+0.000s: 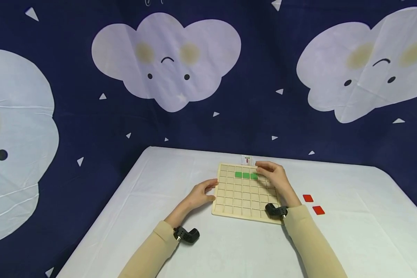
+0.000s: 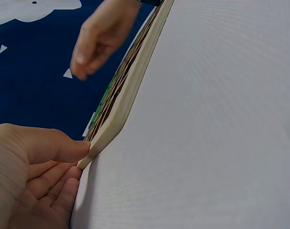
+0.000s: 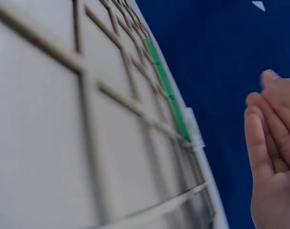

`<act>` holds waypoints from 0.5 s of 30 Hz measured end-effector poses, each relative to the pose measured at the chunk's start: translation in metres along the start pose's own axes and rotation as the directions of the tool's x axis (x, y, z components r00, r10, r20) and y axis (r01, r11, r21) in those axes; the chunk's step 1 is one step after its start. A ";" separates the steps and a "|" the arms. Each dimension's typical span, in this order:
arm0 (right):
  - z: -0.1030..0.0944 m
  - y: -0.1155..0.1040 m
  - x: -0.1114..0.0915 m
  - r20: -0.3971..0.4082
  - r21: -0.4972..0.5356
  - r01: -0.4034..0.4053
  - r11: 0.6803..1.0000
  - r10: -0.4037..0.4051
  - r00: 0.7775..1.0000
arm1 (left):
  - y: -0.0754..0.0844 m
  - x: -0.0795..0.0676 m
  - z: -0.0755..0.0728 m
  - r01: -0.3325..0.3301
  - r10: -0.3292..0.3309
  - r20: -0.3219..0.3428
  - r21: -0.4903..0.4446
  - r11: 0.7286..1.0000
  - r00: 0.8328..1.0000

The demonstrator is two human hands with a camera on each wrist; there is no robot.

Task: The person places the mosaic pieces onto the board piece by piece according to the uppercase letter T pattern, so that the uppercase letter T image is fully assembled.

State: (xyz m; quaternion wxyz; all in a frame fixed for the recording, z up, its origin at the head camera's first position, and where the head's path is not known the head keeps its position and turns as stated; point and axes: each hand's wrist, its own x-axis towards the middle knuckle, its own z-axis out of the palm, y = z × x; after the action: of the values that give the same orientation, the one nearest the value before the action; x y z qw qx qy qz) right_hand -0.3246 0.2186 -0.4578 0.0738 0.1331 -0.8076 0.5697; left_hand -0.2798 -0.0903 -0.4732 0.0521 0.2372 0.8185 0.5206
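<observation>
A light wooden grid board point(image 1: 243, 197) lies on the white table, with three green square tiles point(image 1: 246, 175) in a row in its upper part. My left hand point(image 1: 199, 194) touches the board's left edge with thumb and fingertips, spaced apart along it. In the left wrist view the thumb of that hand point(image 2: 45, 148) rests against the wooden rim. Raised over the board's upper right part is my right hand point(image 1: 275, 175), close to the rightmost green tile. Its fingers hang loosely curled in the right wrist view, and nothing shows between thumb and fingers point(image 3: 276, 138).
Two red square tiles point(image 1: 308, 198) lie on the table right of the board, beside the right forearm. Behind the board's far edge is a small card point(image 1: 247, 160) printed with a coloured grid. A dark blue cloth with clouds point(image 1: 166, 61) hangs behind the table.
</observation>
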 end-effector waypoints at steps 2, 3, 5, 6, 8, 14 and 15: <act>-0.005 -0.008 -0.001 0.006 0.090 -0.001 0.996 0.000 1.000 | 0.001 0.000 0.001 0.004 -0.004 -0.001 0.007 1.000 1.000; -0.008 -0.012 -0.001 0.012 0.113 0.005 0.994 -0.006 1.000 | 0.001 0.000 0.002 0.005 -0.005 -0.001 0.009 1.000 1.000; -0.016 -0.019 -0.003 0.024 0.128 0.018 0.992 -0.022 0.999 | 0.002 -0.001 0.002 0.006 -0.006 -0.002 0.009 1.000 1.000; -0.021 -0.022 -0.005 0.026 0.124 0.024 0.992 -0.027 0.999 | 0.002 -0.001 0.002 0.003 -0.003 -0.001 0.010 1.000 1.000; -0.032 -0.028 -0.010 0.030 0.106 0.032 0.994 -0.035 0.999 | 0.001 -0.001 0.003 -0.005 0.005 0.003 0.010 1.000 1.000; -0.075 -0.037 -0.034 0.031 -0.053 0.012 0.999 -0.010 0.999 | 0.011 -0.005 0.000 -0.006 0.006 0.009 0.002 1.000 1.000; -0.082 -0.037 -0.039 0.029 -0.077 0.007 0.997 -0.004 1.000 | 0.011 -0.005 -0.001 0.003 -0.003 0.009 0.005 1.000 1.000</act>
State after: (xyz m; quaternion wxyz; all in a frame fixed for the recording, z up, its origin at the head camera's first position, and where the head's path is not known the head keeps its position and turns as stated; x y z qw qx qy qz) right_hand -0.2795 0.2891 -0.4073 0.0688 0.1406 -0.8298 0.5357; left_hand -0.2722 -0.0891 -0.4638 0.0560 0.2382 0.8200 0.5175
